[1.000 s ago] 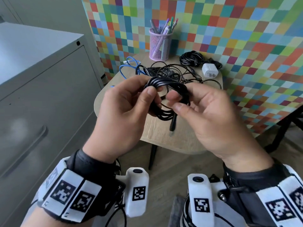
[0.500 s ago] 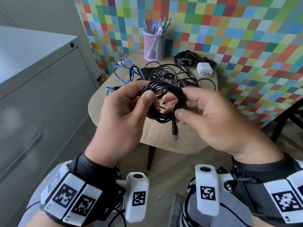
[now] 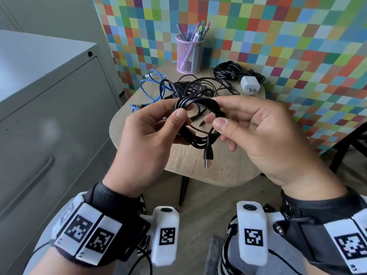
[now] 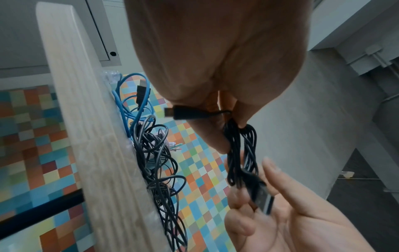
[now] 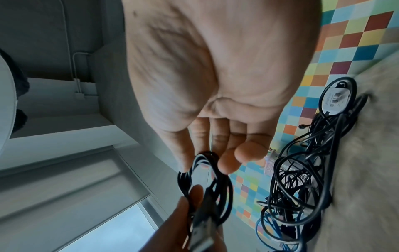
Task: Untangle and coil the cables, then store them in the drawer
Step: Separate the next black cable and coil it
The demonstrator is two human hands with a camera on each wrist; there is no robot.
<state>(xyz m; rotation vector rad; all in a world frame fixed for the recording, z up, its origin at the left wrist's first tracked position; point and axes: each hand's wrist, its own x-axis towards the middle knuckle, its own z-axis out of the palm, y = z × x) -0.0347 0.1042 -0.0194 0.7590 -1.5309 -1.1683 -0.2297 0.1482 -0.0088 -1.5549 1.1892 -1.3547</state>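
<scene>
A black cable wound into a small coil point(image 3: 198, 105) is held up over the near edge of the wooden table point(image 3: 218, 173). My left hand point(image 3: 151, 133) grips the coil's left side, thumb pressed on the strands. My right hand point(image 3: 258, 132) pinches the right side between thumb and forefinger. The cable's USB plug point(image 3: 208, 156) hangs free below the coil. In the left wrist view the coil point(image 4: 241, 150) runs from my left hand point(image 4: 215, 68) to my right hand point(image 4: 280, 213). In the right wrist view my right hand point(image 5: 215, 76) pinches the coil point(image 5: 207, 187).
On the table lie a tangle of thin black cables point(image 3: 200, 86), a blue cable point(image 3: 153, 84), another black coil point(image 3: 228, 69), a white charger point(image 3: 249, 85) and a pink mesh pen cup point(image 3: 189, 54). A grey drawer cabinet point(image 3: 49, 116), drawers closed, stands at the left.
Both hands keep their hold on the coil, which has turned a little. The plug end now hangs straighter below it. The view has shifted slightly.
</scene>
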